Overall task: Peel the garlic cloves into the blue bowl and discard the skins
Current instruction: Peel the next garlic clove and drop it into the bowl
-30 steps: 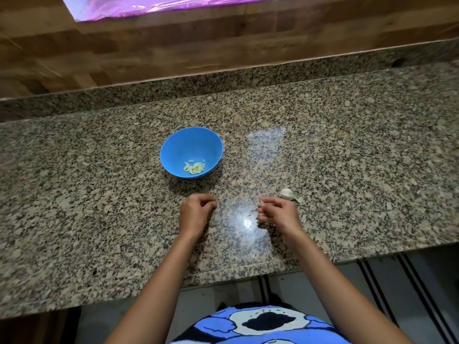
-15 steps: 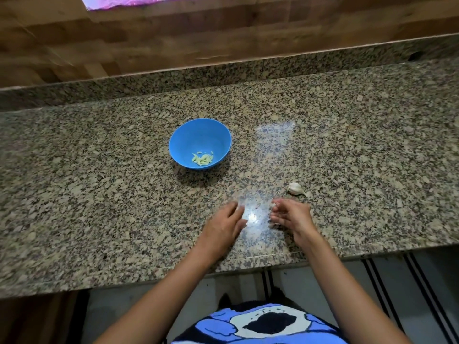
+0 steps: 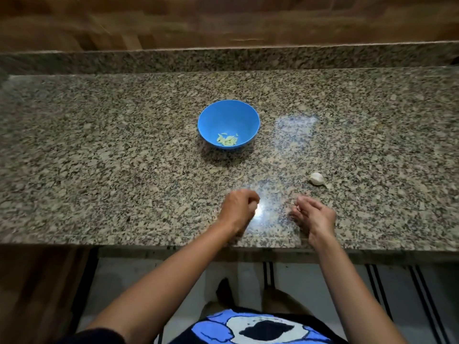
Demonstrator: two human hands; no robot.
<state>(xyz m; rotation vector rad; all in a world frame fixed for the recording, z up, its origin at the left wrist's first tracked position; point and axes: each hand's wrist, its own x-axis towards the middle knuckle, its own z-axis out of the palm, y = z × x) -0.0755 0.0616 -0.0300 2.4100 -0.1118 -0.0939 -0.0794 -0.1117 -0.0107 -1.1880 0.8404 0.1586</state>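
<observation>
Fingers [image 3: 249,197] of left hand [image 3: 237,211] curled into a fist, contents hidden | right hand [image 3: 314,216] loosely curled, grip unclear | both at counter [image 3: 124,194] front edge | unpeeled garlic clove [image 3: 316,179] laid just beyond right hand | blue bowl [image 3: 228,112] placed mid-counter

The bare left hand [image 3: 239,209] is curled into a loose fist, knuckles up. The bare right hand [image 3: 315,214] lies apart from it, palm inward, fingers [image 3: 301,203] half bent; any pinch is unclear.

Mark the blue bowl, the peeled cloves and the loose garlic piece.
blue bowl [image 3: 228,115], head view, bare inner wall.
peeled cloves [image 3: 227,140], head view, middle of pile.
garlic piece [image 3: 316,179], head view, white body.
</observation>
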